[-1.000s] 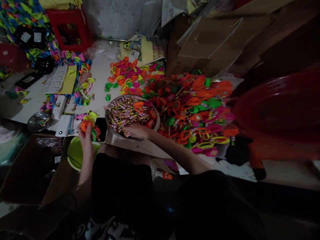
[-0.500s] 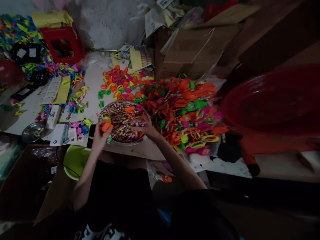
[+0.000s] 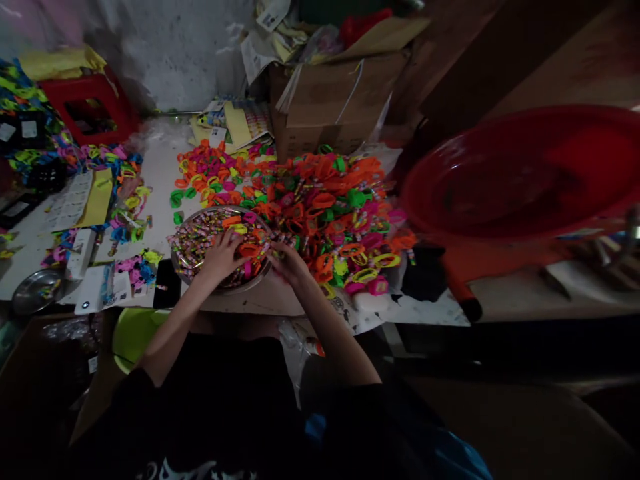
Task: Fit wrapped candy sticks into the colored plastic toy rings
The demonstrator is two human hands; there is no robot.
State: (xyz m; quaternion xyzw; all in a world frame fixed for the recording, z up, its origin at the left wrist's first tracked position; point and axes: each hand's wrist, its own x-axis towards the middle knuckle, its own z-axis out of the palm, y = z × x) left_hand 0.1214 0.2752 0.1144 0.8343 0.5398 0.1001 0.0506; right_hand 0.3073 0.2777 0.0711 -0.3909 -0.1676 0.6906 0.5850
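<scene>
Two bare hands meet over a metal bowl (image 3: pixel 249 285) at the near edge of the table (image 3: pixel 155 157), both low among its contents. The bowl is full of small patterned rolls (image 3: pixel 196 239), its rim probably keeping them together within easy reach. The left hand (image 3: pixel 223 258) comes in from 7 o'clock and lies over the middle of the bowl, fingers bent; whether they grip anything I cannot tell. The right hand (image 3: pixel 290 263) is at the rim near 3 o'clock, thumb and fingers drawn close together beside a patterned roll; the dim light hides whether they pinch it. Between the hands, inside the bowl, lies an orange piece (image 3: pixel 249 251).

A large heap of bright plastic pieces (image 3: pixel 345 207) spreads from 1 to 3 o'clock of the bowl, on the right hand's side, perhaps so that this arm need not cross the other. A smaller scatter (image 3: pixel 205 162) lies at 12 o'clock. The dark phone (image 3: pixel 169 283) sits at 8 o'clock, just beside the bowl, and a green bucket (image 3: pixel 127 340) stands lower, towards 7, seemingly to save table space.
</scene>
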